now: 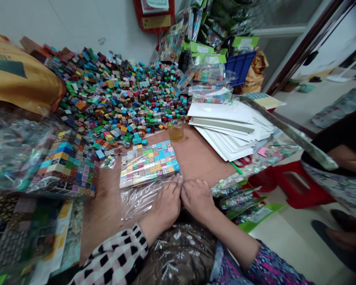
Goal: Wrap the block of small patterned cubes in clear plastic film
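At the worktop's (201,158) near edge, my left hand (165,206) and right hand (198,198) pinch the bagged block tray's (150,162) open plastic end with curled fingers.

both hands (180,200) at open end of clear bag (142,190) holding cube block (150,162).

Multicoloured checkered block slab (150,162); pink-black checked left sleeve (118,257).

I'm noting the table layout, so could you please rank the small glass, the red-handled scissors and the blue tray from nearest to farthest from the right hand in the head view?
From the right hand:
1. Red-handled scissors, just ahead to the right, under the white sheets.
2. Small glass, ahead, slightly left, by the block pile.
3. Blue tray, far back right.
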`<state>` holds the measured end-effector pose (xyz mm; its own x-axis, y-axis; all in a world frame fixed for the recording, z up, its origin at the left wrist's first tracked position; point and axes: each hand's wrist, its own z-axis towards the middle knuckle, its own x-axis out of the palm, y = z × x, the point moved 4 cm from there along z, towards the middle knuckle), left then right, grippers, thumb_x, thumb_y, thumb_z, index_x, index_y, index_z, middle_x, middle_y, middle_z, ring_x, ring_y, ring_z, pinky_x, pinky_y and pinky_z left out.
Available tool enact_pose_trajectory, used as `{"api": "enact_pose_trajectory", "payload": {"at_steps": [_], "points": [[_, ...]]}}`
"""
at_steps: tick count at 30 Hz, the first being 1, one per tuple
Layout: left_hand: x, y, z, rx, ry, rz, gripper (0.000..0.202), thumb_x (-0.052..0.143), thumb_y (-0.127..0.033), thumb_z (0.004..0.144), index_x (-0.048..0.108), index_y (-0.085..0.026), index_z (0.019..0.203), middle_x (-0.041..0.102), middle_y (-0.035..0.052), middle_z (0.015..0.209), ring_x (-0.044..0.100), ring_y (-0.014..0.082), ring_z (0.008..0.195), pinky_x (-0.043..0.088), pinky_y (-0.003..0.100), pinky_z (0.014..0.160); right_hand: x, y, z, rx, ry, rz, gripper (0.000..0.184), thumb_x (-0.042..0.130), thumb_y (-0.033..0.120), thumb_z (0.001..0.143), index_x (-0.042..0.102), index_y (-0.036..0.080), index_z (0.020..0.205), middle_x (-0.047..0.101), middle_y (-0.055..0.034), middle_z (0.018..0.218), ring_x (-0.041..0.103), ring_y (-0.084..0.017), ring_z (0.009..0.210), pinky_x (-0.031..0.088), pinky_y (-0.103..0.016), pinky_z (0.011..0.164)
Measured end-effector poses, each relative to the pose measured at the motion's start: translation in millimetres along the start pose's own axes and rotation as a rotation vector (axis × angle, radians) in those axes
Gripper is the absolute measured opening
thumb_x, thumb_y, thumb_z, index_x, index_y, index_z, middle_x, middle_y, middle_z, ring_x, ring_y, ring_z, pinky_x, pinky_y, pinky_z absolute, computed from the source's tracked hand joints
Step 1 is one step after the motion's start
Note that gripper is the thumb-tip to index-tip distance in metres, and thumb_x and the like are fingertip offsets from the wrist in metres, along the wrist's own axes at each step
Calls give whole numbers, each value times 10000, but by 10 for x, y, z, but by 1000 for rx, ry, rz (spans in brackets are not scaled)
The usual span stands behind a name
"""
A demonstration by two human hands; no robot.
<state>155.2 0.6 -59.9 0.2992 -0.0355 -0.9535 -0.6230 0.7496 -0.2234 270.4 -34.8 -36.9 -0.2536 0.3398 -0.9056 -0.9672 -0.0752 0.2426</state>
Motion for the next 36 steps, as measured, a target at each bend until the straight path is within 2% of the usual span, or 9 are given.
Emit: {"api": "enact_pose_trajectory", "payload": {"at_steps": [5,7,11,15,21,24,30,33,36], "points": [[51,95,48,-72,49,-165,543,326,-137,936,361,-110,1477,484,201,1431,517,290,1275,466,493,1038,38,49,-19,-126,110,75,182,523,162,900,612,185,742,654,-38,744,502,-209,755,241,-358,726],[23,125,79,-103,48,-246,547,333,-148,932,357,-104,1477,477,213,1426,517,296,1273,461,498,1043,33,31,-31,-167,151,111,193,513,178,917,604,183,747,655,-30,752,502,-203,763,240,-356,727],[-79,133,125,-77,22,-385,503,309,-195,956,398,-102,1442,507,208,1377,509,265,1279,434,467,1084,14,-6,-47,-219,183,169,231,481,196,946,581,181,739,644,-23,754,498,-192,765,246,-348,732],[-137,117,127,-64,-3,-412,497,283,-234,971,401,-90,1431,515,217,1355,506,269,1281,427,484,1088,4,-25,-54,-232,218,210,229,478,216,951,566,180,742,632,-30,756,499,-188,773,251,-339,738],[-105,134,124,-92,3,-410,502,327,-185,932,421,-52,1407,507,238,1354,513,291,1268,433,493,1080,-8,-20,-74,-281,285,257,257,430,231,975,541,180,749,618,-29,751,491,-185,769,275,-333,748],[-109,135,132,-90,-17,-418,483,335,-192,938,437,-88,1398,535,215,1322,534,277,1243,441,487,1073,7,-16,-70,-303,303,270,255,427,230,974,530,182,745,609,-27,742,488,-184,768,282,-330,755],[-107,124,111,-106,4,-376,499,317,-169,930,440,-99,1408,530,208,1338,529,272,1257,463,474,1053,7,-27,-54,-312,259,341,266,440,235,966,510,188,714,598,-16,720,479,-174,746,278,-324,742],[-130,113,70,-99,46,-335,507,313,-182,944,424,-135,1437,510,191,1393,486,275,1311,443,493,1072,-29,-44,-97,-239,167,373,294,435,219,956,487,189,668,585,-13,690,472,-170,723,265,-324,726],[-201,100,-42,-57,164,-270,508,317,-192,964,381,-156,1467,473,170,1455,466,267,1337,442,483,1077,-54,-84,-165,-121,81,367,300,424,187,938,471,189,642,578,-19,681,475,-173,714,260,-328,720]]}}
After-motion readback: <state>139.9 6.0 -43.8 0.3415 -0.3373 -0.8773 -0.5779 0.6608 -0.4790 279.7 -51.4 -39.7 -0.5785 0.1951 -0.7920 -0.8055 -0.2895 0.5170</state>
